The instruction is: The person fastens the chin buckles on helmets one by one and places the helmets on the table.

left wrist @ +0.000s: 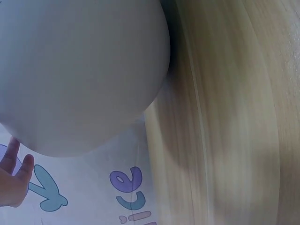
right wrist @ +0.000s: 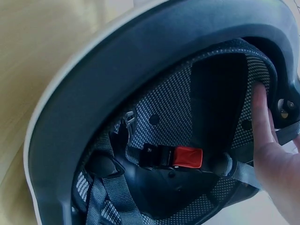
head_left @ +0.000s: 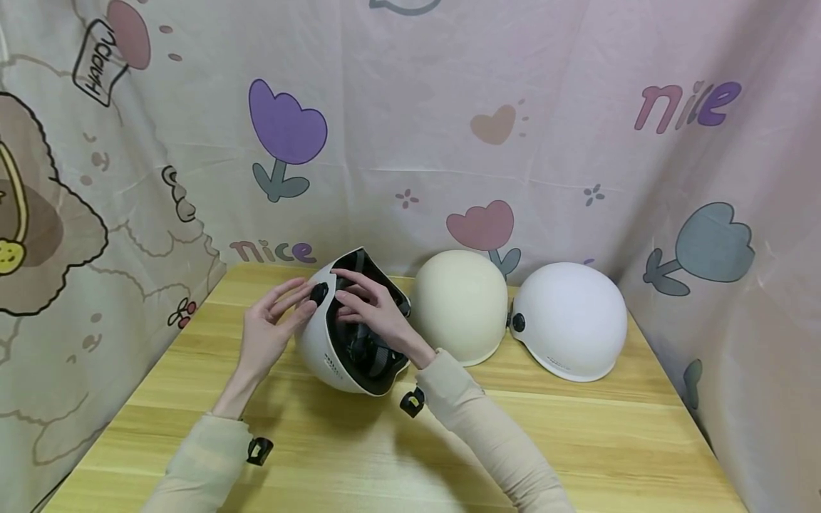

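A white helmet (head_left: pixel 314 342) stands tilted on the table, its black-lined opening facing right. My left hand (head_left: pixel 269 324) is at its outer side, fingertips by the round black knob (head_left: pixel 318 293); in the left wrist view, the same hand (left wrist: pixel 11 180) reaches the edge of the shell. My right hand (head_left: pixel 375 310) extends over the opening, fingers loosely bent near the rim. In the right wrist view, a digit of that hand (right wrist: pixel 276 164) lies along the inner padding (right wrist: pixel 161 93), near a red buckle (right wrist: pixel 188 157) and dark straps (right wrist: pixel 122 194).
A cream helmet (head_left: pixel 458 306) and another white helmet (head_left: pixel 571 320) stand side by side to the right, crowns up. The wooden table (head_left: pixel 359 456) runs back to a printed cloth (head_left: pixel 398 107), which also hangs at both sides. Small black devices sit at both wrists.
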`<control>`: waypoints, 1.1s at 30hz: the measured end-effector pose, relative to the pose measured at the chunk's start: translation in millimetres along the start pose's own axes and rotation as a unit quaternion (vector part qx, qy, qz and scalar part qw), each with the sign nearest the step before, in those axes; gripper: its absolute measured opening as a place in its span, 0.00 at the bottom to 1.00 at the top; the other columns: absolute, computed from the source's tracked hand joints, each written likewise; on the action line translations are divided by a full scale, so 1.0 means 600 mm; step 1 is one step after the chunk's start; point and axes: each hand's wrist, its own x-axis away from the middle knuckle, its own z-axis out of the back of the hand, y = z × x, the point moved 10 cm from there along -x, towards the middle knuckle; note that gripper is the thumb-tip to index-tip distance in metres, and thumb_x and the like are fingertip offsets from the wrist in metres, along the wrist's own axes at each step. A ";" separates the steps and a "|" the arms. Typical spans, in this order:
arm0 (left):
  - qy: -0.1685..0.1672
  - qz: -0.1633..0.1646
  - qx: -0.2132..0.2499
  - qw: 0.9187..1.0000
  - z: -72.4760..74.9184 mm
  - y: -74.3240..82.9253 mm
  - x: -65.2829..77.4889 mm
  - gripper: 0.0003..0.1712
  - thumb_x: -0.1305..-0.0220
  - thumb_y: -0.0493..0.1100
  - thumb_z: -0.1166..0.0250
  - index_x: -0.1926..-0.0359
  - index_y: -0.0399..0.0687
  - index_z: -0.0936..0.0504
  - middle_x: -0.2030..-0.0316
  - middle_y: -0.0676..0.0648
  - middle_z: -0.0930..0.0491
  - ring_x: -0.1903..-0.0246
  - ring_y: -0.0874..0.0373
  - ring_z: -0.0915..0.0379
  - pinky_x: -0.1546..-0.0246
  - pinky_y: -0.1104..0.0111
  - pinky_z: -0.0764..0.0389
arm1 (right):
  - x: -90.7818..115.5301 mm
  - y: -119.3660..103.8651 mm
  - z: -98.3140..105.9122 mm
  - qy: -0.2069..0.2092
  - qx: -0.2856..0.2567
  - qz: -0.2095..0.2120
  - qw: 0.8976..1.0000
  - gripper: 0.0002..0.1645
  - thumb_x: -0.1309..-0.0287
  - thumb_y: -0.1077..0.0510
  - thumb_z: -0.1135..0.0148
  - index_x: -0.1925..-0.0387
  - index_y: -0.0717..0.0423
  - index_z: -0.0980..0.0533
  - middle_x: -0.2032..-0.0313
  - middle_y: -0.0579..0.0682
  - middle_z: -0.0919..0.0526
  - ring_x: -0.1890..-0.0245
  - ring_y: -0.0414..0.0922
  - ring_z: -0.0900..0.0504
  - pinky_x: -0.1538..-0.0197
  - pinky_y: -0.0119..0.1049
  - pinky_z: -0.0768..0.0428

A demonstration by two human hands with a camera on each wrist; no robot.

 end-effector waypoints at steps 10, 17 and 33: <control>0.007 0.004 -0.018 1.000 0.002 0.002 0.001 0.26 0.35 0.36 0.31 0.37 0.36 0.23 0.54 0.70 0.14 0.43 0.77 0.25 0.39 0.85 0.31 | -0.001 -0.008 -0.004 -0.007 0.039 0.017 0.999 0.31 0.30 0.63 0.42 0.28 0.56 0.35 0.57 0.63 0.20 0.63 0.38 0.14 0.50 0.49 0.13; -0.002 -0.006 -0.021 1.000 -0.001 0.007 -0.001 0.24 0.34 0.35 0.33 0.38 0.34 0.24 0.50 0.64 0.14 0.45 0.78 0.22 0.39 0.85 0.30 | -0.003 -0.014 0.006 0.041 0.061 0.031 0.997 0.28 0.32 0.63 0.40 0.32 0.56 0.30 0.67 0.52 0.20 0.65 0.35 0.16 0.54 0.43 0.11; -0.014 0.011 -0.010 1.000 0.004 -0.005 -0.004 0.28 0.32 0.36 0.35 0.33 0.34 0.27 0.29 0.36 0.32 0.28 0.64 0.36 0.32 0.82 0.36 | -0.002 -0.015 0.039 0.123 -0.010 0.036 0.992 0.26 0.35 0.67 0.45 0.35 0.61 0.28 0.76 0.35 0.19 0.73 0.33 0.21 0.66 0.27 0.18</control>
